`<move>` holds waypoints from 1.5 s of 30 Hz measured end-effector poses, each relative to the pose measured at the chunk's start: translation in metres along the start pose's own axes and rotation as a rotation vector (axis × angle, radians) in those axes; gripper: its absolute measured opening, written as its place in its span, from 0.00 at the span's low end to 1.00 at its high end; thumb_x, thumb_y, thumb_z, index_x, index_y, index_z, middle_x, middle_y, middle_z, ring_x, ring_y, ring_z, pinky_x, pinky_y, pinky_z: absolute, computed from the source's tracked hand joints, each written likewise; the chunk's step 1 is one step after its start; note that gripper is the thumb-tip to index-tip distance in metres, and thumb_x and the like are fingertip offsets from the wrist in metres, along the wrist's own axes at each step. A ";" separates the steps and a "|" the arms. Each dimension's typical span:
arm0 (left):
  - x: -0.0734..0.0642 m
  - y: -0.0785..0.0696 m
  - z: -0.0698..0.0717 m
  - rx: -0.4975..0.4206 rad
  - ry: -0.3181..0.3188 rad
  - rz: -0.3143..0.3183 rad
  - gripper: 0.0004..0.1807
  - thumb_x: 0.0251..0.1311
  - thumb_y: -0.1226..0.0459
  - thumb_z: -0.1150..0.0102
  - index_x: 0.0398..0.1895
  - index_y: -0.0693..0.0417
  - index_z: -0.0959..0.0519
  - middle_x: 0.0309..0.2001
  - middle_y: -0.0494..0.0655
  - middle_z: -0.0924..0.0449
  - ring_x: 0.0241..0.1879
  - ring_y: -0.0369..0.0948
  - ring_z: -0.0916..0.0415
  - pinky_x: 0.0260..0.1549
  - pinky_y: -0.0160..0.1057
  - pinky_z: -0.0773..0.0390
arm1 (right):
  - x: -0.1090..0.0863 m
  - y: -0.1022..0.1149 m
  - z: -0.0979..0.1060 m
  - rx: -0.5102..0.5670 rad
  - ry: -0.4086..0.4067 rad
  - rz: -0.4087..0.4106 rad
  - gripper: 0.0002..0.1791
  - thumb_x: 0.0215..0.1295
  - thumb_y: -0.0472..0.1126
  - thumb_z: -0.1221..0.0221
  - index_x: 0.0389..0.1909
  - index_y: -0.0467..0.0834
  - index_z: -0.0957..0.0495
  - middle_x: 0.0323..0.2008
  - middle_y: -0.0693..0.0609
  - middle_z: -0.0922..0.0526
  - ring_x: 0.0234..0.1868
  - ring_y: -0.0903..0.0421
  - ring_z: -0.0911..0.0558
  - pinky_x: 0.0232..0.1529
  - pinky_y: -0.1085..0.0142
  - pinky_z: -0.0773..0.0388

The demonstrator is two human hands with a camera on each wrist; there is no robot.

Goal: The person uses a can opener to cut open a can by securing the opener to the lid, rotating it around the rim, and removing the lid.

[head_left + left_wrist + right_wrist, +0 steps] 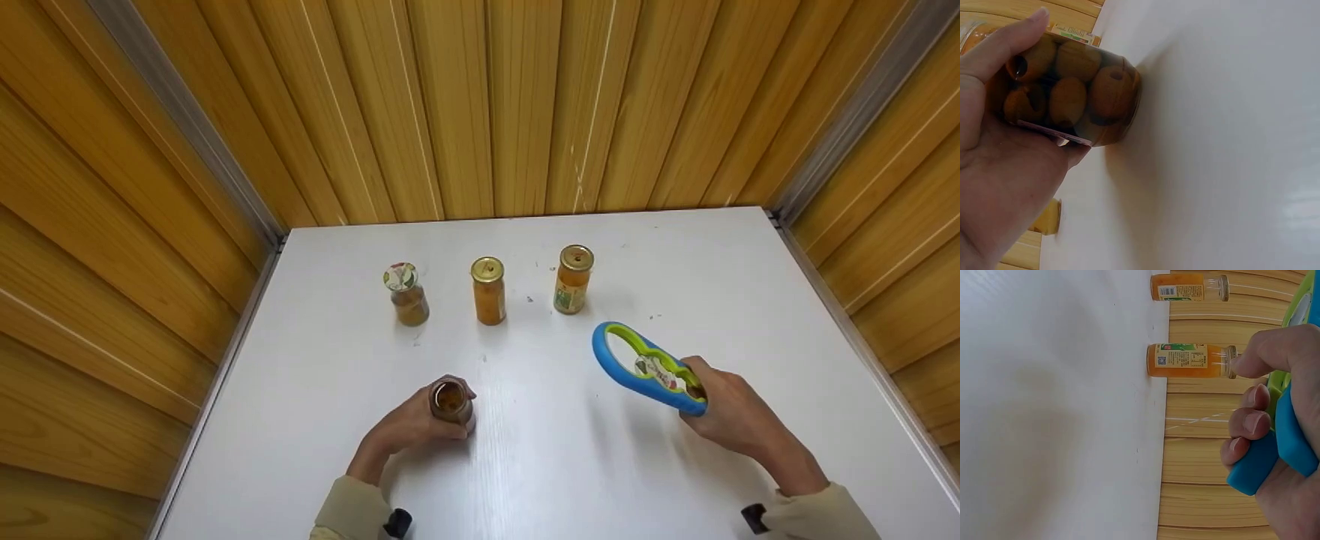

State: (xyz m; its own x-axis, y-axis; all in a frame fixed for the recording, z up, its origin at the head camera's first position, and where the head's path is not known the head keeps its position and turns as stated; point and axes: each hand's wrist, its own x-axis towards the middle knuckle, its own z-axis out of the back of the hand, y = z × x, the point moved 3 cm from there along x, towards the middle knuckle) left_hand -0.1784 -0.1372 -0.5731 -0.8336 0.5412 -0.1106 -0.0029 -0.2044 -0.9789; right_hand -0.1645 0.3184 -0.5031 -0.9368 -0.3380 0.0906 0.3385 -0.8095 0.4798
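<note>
My left hand [416, 421] grips an open glass jar [450, 401] at the table's near middle, thumb and fingers round its sides. No lid is on its mouth. In the left wrist view, dark liquid and several round, olive-like fruits with holes show through the jar's glass [1069, 101]. Over the table to the right, my right hand [731, 405] holds a blue and green jar opener [637, 379], its fingers curled round the narrow end. A white printed lid [658, 373] shows within the opener's green opening; how it is held there is hidden.
Three closed jars stand in a row further back: one with a patterned lid [410, 304], one orange with a gold lid [490, 296], another orange and labelled [573, 281]. Small dark crumbs lie around them on the white table [337, 360]. Wood-patterned panels [517, 112] enclose the back and sides.
</note>
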 end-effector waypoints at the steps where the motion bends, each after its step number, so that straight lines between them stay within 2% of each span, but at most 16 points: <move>1: -0.001 0.000 0.002 0.008 -0.013 0.007 0.30 0.50 0.70 0.24 0.59 0.53 0.23 0.62 0.57 0.22 0.64 0.47 0.29 0.69 0.56 0.41 | 0.000 0.000 0.000 -0.002 -0.002 -0.001 0.33 0.52 0.29 0.27 0.59 0.36 0.30 0.45 0.42 0.18 0.39 0.49 0.21 0.39 0.52 0.19; 7: -0.009 0.004 0.021 0.045 -0.102 0.064 0.30 0.51 0.69 0.23 0.59 0.50 0.23 0.62 0.52 0.22 0.67 0.48 0.32 0.71 0.60 0.45 | -0.002 -0.001 0.001 0.007 -0.009 -0.001 0.34 0.52 0.29 0.27 0.59 0.36 0.30 0.45 0.41 0.17 0.40 0.49 0.20 0.40 0.51 0.19; 12: -0.016 0.009 0.037 0.064 -0.157 0.095 0.31 0.53 0.66 0.23 0.61 0.55 0.24 0.63 0.53 0.23 0.67 0.50 0.33 0.71 0.63 0.47 | -0.003 -0.001 0.001 0.010 0.001 -0.011 0.33 0.53 0.30 0.28 0.60 0.36 0.31 0.45 0.42 0.18 0.40 0.49 0.21 0.39 0.51 0.19; 16: -0.022 0.012 0.052 0.065 -0.216 0.120 0.30 0.55 0.64 0.23 0.62 0.54 0.23 0.64 0.52 0.24 0.68 0.50 0.34 0.71 0.62 0.47 | -0.004 -0.002 0.002 0.011 -0.021 -0.001 0.33 0.52 0.29 0.28 0.59 0.37 0.30 0.43 0.44 0.18 0.38 0.51 0.21 0.37 0.53 0.21; 23: -0.032 0.018 0.082 0.023 -0.325 0.153 0.30 0.54 0.65 0.22 0.61 0.54 0.23 0.65 0.53 0.25 0.69 0.50 0.35 0.72 0.61 0.47 | -0.006 -0.003 0.001 0.027 0.002 -0.036 0.33 0.52 0.29 0.28 0.59 0.37 0.31 0.44 0.43 0.19 0.39 0.49 0.22 0.38 0.53 0.21; 28: -0.035 0.025 0.102 -0.028 -0.432 0.194 0.33 0.53 0.66 0.22 0.63 0.56 0.25 0.66 0.54 0.27 0.70 0.51 0.36 0.73 0.60 0.45 | -0.007 -0.003 0.002 0.033 0.007 -0.051 0.33 0.53 0.30 0.28 0.60 0.38 0.31 0.45 0.42 0.18 0.40 0.49 0.22 0.39 0.52 0.21; 31: -0.036 0.027 0.111 -0.043 -0.471 0.201 0.36 0.55 0.67 0.23 0.67 0.60 0.28 0.67 0.58 0.28 0.70 0.53 0.37 0.72 0.59 0.43 | -0.008 -0.003 0.002 0.030 0.006 -0.052 0.33 0.53 0.30 0.28 0.60 0.37 0.31 0.45 0.42 0.18 0.40 0.49 0.22 0.39 0.52 0.20; 37: -0.033 0.028 0.121 -0.061 -0.539 0.257 0.44 0.57 0.64 0.25 0.75 0.61 0.38 0.72 0.61 0.35 0.73 0.56 0.41 0.73 0.60 0.43 | -0.009 -0.002 0.004 0.020 0.005 -0.054 0.33 0.54 0.30 0.28 0.60 0.37 0.31 0.46 0.42 0.18 0.40 0.49 0.21 0.39 0.51 0.19; 41: -0.025 0.028 0.127 -0.089 -0.627 0.268 0.48 0.60 0.62 0.27 0.78 0.60 0.46 0.74 0.62 0.40 0.74 0.56 0.43 0.74 0.60 0.45 | -0.009 -0.002 0.004 0.021 -0.002 -0.056 0.34 0.53 0.29 0.28 0.60 0.38 0.31 0.46 0.41 0.18 0.40 0.48 0.21 0.39 0.51 0.19; 45: -0.019 0.031 0.134 -0.092 -0.750 0.252 0.49 0.63 0.61 0.29 0.80 0.57 0.49 0.73 0.61 0.40 0.73 0.55 0.43 0.74 0.57 0.45 | -0.008 -0.002 0.003 0.005 -0.018 -0.034 0.33 0.53 0.29 0.29 0.59 0.38 0.30 0.44 0.43 0.18 0.38 0.50 0.21 0.38 0.53 0.20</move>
State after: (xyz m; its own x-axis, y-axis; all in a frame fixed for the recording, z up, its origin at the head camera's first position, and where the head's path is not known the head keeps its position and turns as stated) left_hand -0.2366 -0.2629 -0.5778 -0.9527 -0.2123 -0.2174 0.2537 -0.1620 -0.9536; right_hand -0.1582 0.3240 -0.5019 -0.9492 -0.3016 0.0893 0.3058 -0.8178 0.4875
